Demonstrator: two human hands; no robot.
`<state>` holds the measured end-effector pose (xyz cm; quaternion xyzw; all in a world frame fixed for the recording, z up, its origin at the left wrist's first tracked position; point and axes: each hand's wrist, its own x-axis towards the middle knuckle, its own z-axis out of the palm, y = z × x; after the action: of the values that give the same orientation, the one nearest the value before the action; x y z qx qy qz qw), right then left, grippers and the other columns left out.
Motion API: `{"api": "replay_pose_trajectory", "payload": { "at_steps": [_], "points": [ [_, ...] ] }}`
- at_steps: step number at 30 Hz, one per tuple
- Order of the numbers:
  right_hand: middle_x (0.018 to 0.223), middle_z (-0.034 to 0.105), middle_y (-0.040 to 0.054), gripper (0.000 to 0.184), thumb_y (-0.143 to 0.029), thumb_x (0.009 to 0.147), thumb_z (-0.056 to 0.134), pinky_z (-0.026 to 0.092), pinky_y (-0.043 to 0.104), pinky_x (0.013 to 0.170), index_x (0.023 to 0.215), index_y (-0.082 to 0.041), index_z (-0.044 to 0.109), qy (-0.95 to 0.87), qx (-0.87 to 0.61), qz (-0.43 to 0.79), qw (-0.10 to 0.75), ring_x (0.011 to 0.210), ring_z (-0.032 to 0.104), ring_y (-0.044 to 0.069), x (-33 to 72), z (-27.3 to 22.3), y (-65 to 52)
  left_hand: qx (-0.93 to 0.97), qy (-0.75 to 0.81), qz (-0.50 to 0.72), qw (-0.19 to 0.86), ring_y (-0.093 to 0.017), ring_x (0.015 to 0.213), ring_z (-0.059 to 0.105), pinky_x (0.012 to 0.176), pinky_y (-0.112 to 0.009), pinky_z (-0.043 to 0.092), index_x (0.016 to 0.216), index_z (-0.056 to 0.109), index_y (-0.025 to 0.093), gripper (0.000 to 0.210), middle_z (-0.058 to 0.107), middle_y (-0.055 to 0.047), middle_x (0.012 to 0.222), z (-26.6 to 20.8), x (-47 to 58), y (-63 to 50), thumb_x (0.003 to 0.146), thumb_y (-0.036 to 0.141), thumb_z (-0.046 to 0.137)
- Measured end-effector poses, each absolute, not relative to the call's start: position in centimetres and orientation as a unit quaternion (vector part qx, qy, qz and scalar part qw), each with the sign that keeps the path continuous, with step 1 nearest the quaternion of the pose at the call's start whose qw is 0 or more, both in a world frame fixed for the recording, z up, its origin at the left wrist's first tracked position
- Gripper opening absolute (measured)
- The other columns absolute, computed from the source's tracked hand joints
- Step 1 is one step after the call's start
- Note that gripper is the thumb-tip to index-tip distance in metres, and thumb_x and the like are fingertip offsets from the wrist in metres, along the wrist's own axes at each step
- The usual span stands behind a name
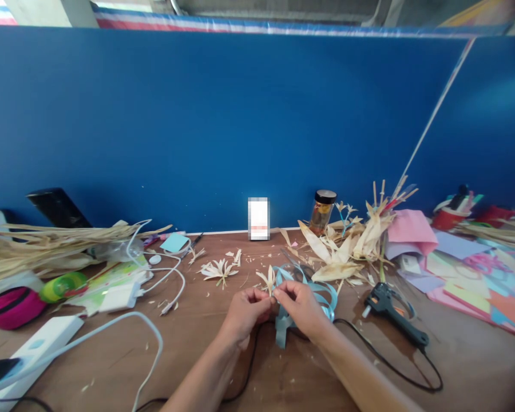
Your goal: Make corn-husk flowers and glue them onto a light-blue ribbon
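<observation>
Between my two hands is a small corn husk flower (269, 278), its pale pointed petals spreading upward. My left hand (249, 313) pinches it low at the stem from one side. My right hand (301, 306) pinches at the same spot, thumb and fingertips pressed together. Light blue ribbon (331, 294) lies in loops behind and beside my right hand, with one end (281, 335) hanging below it. Another husk flower (220, 271) rests on the brown table to the left, apart from my hands. The exact grip on the stem is partly hidden by my fingers.
A black glue gun (397, 317) with a cord lies at the right. Dried husks (337, 257) and a lidded jar (323, 212) stand farther back. Colored paper (463, 274) covers the far right. White cables (154, 332) and a power strip (38, 355) occupy the left.
</observation>
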<state>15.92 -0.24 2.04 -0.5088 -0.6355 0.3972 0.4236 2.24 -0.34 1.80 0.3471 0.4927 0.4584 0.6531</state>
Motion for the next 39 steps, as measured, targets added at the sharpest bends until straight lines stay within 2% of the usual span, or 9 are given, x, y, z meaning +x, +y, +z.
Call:
{"api": "replay_pose_trajectory", "payload": {
  "at_steps": [5,9,12,16,21,29,35,39],
  "points": [
    [0.06,0.058,0.0002,0.019,-0.033,0.071,0.059,0.039,0.023,0.054,0.066,-0.014,0.059,-0.618,-0.521,0.408,0.423,0.057,0.05,0.013,15.8,1.9,-0.3,0.369,0.491,0.479,0.627,-0.004,0.037,0.038,0.041,-0.018,0.029,0.05,0.052,0.013,0.031,0.046,0.005,0.04,1.2,2.7,-0.4,0.046,0.028,0.079],
    [0.059,0.057,-0.0005,0.019,-0.031,0.072,0.057,0.039,0.022,0.054,0.064,-0.014,0.057,-0.616,-0.518,0.414,0.426,0.057,0.049,0.012,16.1,1.6,0.0,0.388,0.472,0.479,0.63,-0.006,0.04,0.043,0.042,-0.018,0.031,0.052,0.053,0.013,0.032,0.051,0.004,0.044,0.9,2.7,-0.4,0.046,0.029,0.079],
    [0.061,0.057,-0.0005,0.019,-0.032,0.074,0.056,0.039,0.022,0.055,0.067,-0.014,0.058,-0.61,-0.501,0.431,0.438,0.058,0.05,0.012,16.4,1.4,0.3,0.387,0.448,0.446,0.671,-0.008,0.049,0.052,0.049,-0.019,0.039,0.063,0.06,0.012,0.029,0.06,0.0,0.057,1.3,2.2,-0.4,0.048,0.028,0.079],
    [0.063,0.058,-0.0005,0.021,-0.034,0.075,0.056,0.039,0.023,0.057,0.069,-0.014,0.059,-0.605,-0.491,0.433,0.453,0.059,0.05,0.012,16.7,1.5,0.5,0.347,0.431,0.408,0.726,-0.011,0.061,0.058,0.058,-0.022,0.045,0.076,0.063,0.014,0.027,0.063,-0.002,0.07,1.7,1.6,-0.3,0.059,0.033,0.074],
    [0.063,0.058,-0.0004,0.022,-0.035,0.075,0.056,0.039,0.023,0.058,0.069,-0.014,0.06,-0.618,-0.491,0.423,0.445,0.061,0.05,0.013,16.5,1.4,0.3,0.34,0.429,0.434,0.716,-0.007,0.055,0.054,0.058,-0.02,0.045,0.068,0.06,0.013,0.023,0.057,0.002,0.061,1.5,1.6,-0.3,0.057,0.025,0.076],
    [0.061,0.056,-0.0013,0.021,-0.031,0.078,0.052,0.037,0.022,0.054,0.069,-0.014,0.059,-0.622,-0.488,0.442,0.425,0.058,0.047,0.011,16.5,1.6,0.2,0.341,0.428,0.46,0.699,-0.006,0.05,0.051,0.052,-0.018,0.043,0.064,0.056,0.012,0.026,0.057,0.002,0.056,1.5,2.0,-0.4,0.053,0.021,0.078],
    [0.071,0.062,0.0016,0.021,-0.027,0.08,0.048,0.04,0.024,0.064,0.074,-0.014,0.062,-0.648,-0.481,0.42,0.415,0.069,0.053,0.015,16.6,2.3,0.0,0.35,0.442,0.473,0.677,-0.007,0.048,0.051,0.049,-0.019,0.039,0.079,0.063,0.01,0.033,0.061,-0.001,0.061,1.6,2.3,-0.2,0.053,0.022,0.078],
    [0.072,0.063,0.0023,0.02,-0.028,0.079,0.049,0.041,0.024,0.064,0.074,-0.014,0.063,-0.648,-0.488,0.407,0.419,0.069,0.055,0.016,16.7,2.2,0.0,0.366,0.407,0.471,0.692,-0.007,0.048,0.049,0.05,-0.02,0.038,0.08,0.067,0.008,0.03,0.061,-0.002,0.059,1.7,2.3,-0.3,0.056,0.025,0.075]
  ]
}}
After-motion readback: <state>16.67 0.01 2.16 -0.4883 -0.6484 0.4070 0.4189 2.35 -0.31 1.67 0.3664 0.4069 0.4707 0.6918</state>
